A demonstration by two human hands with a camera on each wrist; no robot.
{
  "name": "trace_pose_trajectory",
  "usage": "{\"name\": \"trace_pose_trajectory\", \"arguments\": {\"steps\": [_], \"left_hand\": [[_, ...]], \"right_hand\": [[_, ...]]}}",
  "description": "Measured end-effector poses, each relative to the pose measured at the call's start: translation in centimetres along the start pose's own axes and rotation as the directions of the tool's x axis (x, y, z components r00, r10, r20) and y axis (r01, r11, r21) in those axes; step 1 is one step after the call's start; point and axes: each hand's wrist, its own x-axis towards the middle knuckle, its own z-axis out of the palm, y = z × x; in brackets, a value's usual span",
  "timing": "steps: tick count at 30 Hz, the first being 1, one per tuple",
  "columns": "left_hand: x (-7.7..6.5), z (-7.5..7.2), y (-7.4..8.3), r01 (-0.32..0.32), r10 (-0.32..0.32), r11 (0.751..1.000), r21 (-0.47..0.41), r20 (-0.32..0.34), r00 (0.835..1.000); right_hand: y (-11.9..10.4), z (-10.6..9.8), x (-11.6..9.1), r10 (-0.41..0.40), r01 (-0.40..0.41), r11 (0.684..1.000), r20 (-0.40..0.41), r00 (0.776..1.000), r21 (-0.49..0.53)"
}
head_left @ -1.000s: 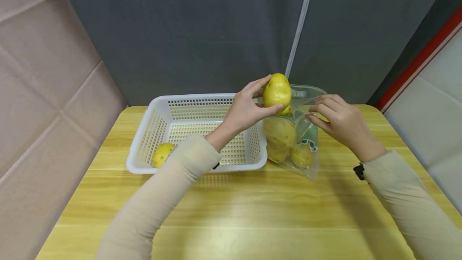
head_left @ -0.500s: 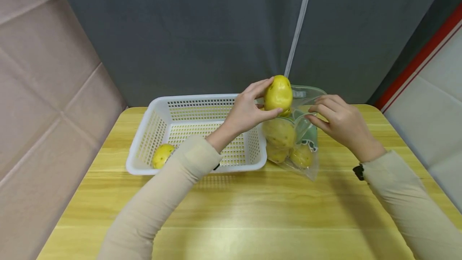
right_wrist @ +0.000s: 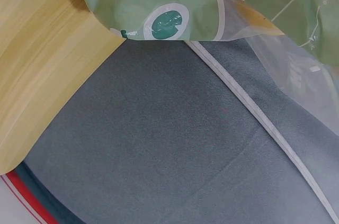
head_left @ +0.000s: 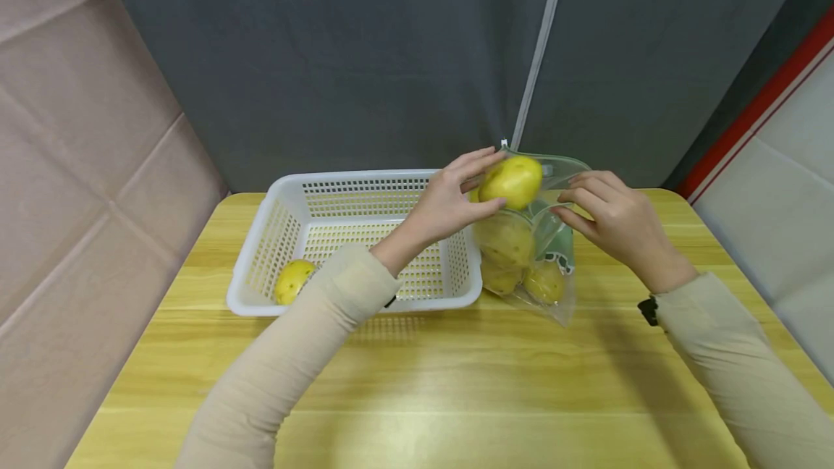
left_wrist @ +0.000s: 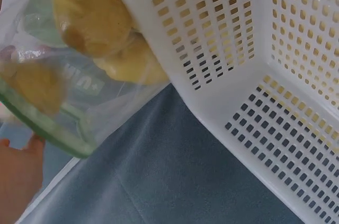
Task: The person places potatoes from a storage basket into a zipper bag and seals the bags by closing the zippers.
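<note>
My left hand [head_left: 449, 197] is at the mouth of a clear zip bag [head_left: 560, 302], fingers spread and apart from a yellow potato [head_left: 515, 183] dropping into it. In the left wrist view that potato [left_wrist: 39, 83] is blurred inside the bag, and fingertips touch its green zip edge [left_wrist: 47, 128]. My right hand [head_left: 609, 219] pinches the bag's right edge between thumb and fingers. Several potatoes lie lower in the bag. The right wrist view shows the bag's green printed side [right_wrist: 122, 1] but no hand.
A white perforated basket [head_left: 358, 306] stands left of the bag, with one potato [head_left: 295, 281] in its front left corner. My left forearm crosses over it. The wooden table [head_left: 456, 396] ends at a grey curtain [head_left: 358, 56] behind.
The potato has left my left fingers, tipping over and moving down and right into the bag mouth. My right hand stays on the bag edge.
</note>
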Motion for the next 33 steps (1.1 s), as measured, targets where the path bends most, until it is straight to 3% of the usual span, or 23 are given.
{"name": "trace_pose_trajectory", "arguments": {"steps": [4, 9, 16, 25, 33], "left_hand": [[-0.1, -0.4, 0.1, -0.031, 0.03, 0.999, -0.042, -0.023, 0.999], [-0.3, -1.1, 0.1, 0.0, -0.004, 0.995, -0.097, -0.043, 0.999], [-0.8, -2.5, -0.1, 0.039, -0.042, 0.998, -0.044, -0.058, 0.997], [-1.7, -4.6, -0.7, 0.143, -0.143, 0.989, 0.041, -0.006, 0.99], [-2.2, -5.8, -1.2, 0.166, -0.165, 0.983, 0.074, -0.031, 0.986]], "right_hand": [[0.0, 0.0, -0.1, 0.003, -0.003, 1.0, 0.009, 1.0, -0.002], [0.2, -0.1, -0.3, 0.01, -0.01, 1.0, 0.033, 0.999, -0.004], [0.4, 0.1, -0.4, -0.003, 0.003, 1.0, 0.009, 1.0, -0.003], [0.3, -0.1, -0.2, -0.002, 0.002, 1.0, -0.001, 1.0, 0.0], [0.3, 0.1, -0.2, -0.012, 0.011, 1.0, -0.022, 1.0, -0.009]]}}
